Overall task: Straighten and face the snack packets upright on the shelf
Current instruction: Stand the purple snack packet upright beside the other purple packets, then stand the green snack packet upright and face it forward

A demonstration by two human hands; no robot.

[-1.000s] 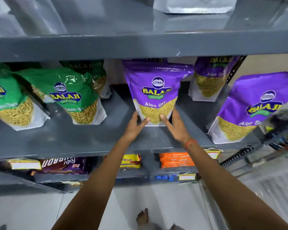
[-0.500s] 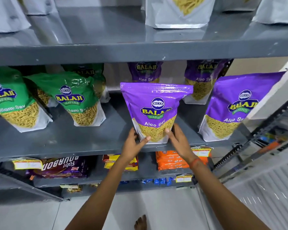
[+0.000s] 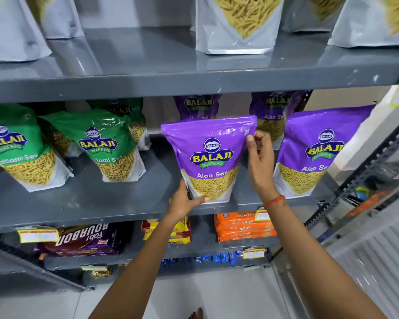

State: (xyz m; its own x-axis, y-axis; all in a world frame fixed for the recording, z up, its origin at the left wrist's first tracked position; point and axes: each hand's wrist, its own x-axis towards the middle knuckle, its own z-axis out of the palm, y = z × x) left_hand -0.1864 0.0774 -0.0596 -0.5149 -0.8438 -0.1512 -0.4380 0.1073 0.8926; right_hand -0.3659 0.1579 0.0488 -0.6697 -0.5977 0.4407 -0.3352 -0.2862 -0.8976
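Note:
A purple Aloo Sev packet [image 3: 211, 155] stands upright near the front edge of the grey middle shelf [image 3: 97, 203], its label facing me. My left hand [image 3: 184, 201] grips its bottom left corner. My right hand [image 3: 259, 157] pinches its upper right edge. A second purple packet [image 3: 318, 153] leans to the right of it, and two more purple packets [image 3: 272, 116] stand behind. To the left, two green sev packets [image 3: 108, 148] lean at the front, with others behind them.
The upper shelf [image 3: 194, 81] carries several silver-bottomed packets just above my hands. Below are biscuit packs: brown Bourbon [image 3: 83, 238], yellow [image 3: 180, 229] and orange [image 3: 242, 226]. A metal rack [image 3: 364, 185] stands at the right. A foot shows on the floor.
The purple packet has come forward to the shelf's front edge and stands straighter. My right hand has risen from its base to its upper right edge. My left hand stays at the bottom corner.

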